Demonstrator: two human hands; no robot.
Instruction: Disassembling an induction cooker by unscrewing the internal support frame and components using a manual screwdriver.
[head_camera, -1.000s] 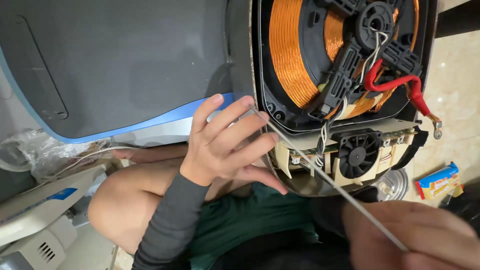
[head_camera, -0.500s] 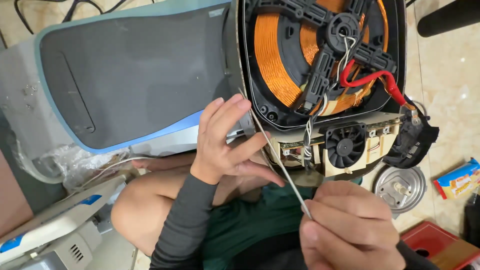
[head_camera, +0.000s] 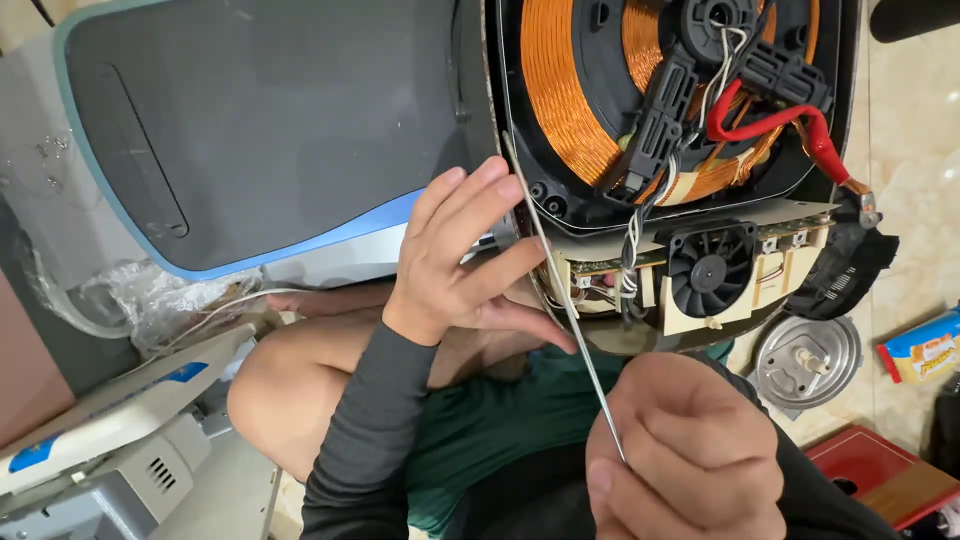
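An opened induction cooker (head_camera: 680, 120) rests on my lap, showing its copper coil (head_camera: 570, 110), a black fan (head_camera: 708, 270), a red wire (head_camera: 770, 120) and a white wire bundle (head_camera: 630, 250). My left hand (head_camera: 465, 260) lies flat against the cooker's left rim, fingers spread and pressing on the casing. My right hand (head_camera: 685, 455) is closed around a thin metal rod (head_camera: 570, 310). The rod slants up and left, and its tip reaches the cooker's rim next to my left fingertips.
A dark glass top panel with a blue edge (head_camera: 260, 130) lies at the left. White appliance parts (head_camera: 110, 440) and crumpled plastic (head_camera: 160, 300) sit lower left. On the tiled floor at the right are a round metal disc (head_camera: 805, 360), a snack packet (head_camera: 920, 345) and a red box (head_camera: 870, 470).
My right hand has come up into view, holding the rod nearer the cooker. The rod now stands steeper against the rim. My left hand stays on the casing.
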